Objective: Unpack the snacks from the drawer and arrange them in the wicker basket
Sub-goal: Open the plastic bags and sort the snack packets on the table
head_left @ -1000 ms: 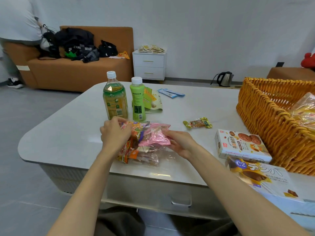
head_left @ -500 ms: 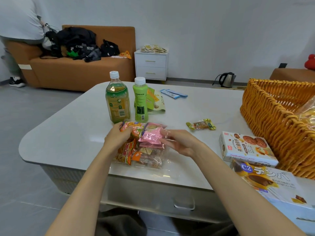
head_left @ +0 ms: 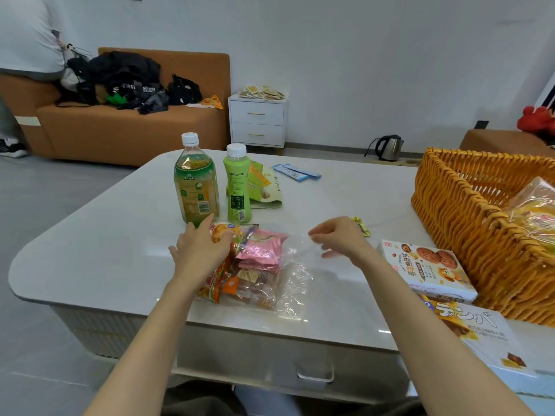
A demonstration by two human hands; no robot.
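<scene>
I see my left hand (head_left: 201,250) lying on the pile of snack packets (head_left: 258,256), fingers fairly straight, pressing it onto the table (head_left: 90,250). My right hand (head_left: 339,238), apart from the left at its three o'clock, pinches the edge of the clear bag (head_left: 295,283) round the packets. The wicker basket (head_left: 468,235) stands at three o'clock of the pile, with a cookie box (head_left: 426,268) between them. A tea bottle (head_left: 196,187) and a green bottle (head_left: 237,187) stand at twelve.

The woven wicker basket (head_left: 468,235) is orange-yellow. One glossy foil snack packet (head_left: 261,250) is pink, the printed packets (head_left: 214,283) orange and red. The tall tea bottle (head_left: 196,187) is amber, green-labelled; the slim bottle (head_left: 237,187) pale green. The table (head_left: 105,250) looks pale grey, perhaps marbled.
</scene>
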